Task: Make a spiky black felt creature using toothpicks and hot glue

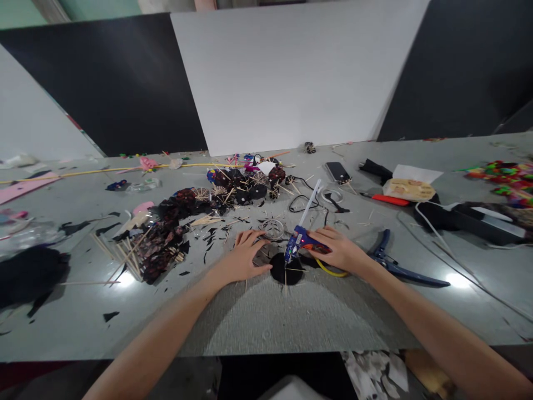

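Observation:
A round black disc (295,275) lies flat on the grey table, with thin wooden sticks on it that reach past its edge. My right hand (335,247) is wrapped round a blue glue gun (303,240), whose nozzle points down at the disc's middle. A long whitish glue stick (310,203) rises from the back of the gun. My left hand (249,256) rests at the disc's left side, fingers apart, thumb at the edge; I see nothing held in it.
Blue-handled pliers (393,266) lie to the right, near an orange-handled tool (390,199) and a phone (337,171). Piled dark fabric pieces (166,239) and loose wooden sticks (125,258) spread over the left. Finished-looking black discs (258,191) sit behind. A clear tape roll (272,228) is near my left hand.

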A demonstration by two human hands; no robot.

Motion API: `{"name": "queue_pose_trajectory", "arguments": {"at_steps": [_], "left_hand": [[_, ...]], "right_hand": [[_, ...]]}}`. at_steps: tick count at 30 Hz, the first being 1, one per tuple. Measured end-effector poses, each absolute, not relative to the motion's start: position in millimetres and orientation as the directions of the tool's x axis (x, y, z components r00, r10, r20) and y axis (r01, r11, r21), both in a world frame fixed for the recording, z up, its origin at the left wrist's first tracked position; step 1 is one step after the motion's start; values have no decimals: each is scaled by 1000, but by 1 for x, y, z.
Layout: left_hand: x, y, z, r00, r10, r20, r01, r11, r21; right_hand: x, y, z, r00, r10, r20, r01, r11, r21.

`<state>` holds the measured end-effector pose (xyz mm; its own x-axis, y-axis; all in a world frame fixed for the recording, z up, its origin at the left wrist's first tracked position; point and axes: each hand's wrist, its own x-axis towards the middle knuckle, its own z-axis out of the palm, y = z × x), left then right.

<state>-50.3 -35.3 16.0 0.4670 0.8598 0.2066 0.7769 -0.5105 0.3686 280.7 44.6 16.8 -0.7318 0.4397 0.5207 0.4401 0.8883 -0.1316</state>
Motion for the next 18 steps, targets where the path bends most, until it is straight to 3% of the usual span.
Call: {"name": "queue_pose_trajectory", "arguments": {"at_steps": [18], "left_hand": [[-48, -33, 12, 439, 861, 257, 778, -507, 370]], "right_hand": [[281, 46, 15, -741, 421, 523, 433, 895, -107]]}}
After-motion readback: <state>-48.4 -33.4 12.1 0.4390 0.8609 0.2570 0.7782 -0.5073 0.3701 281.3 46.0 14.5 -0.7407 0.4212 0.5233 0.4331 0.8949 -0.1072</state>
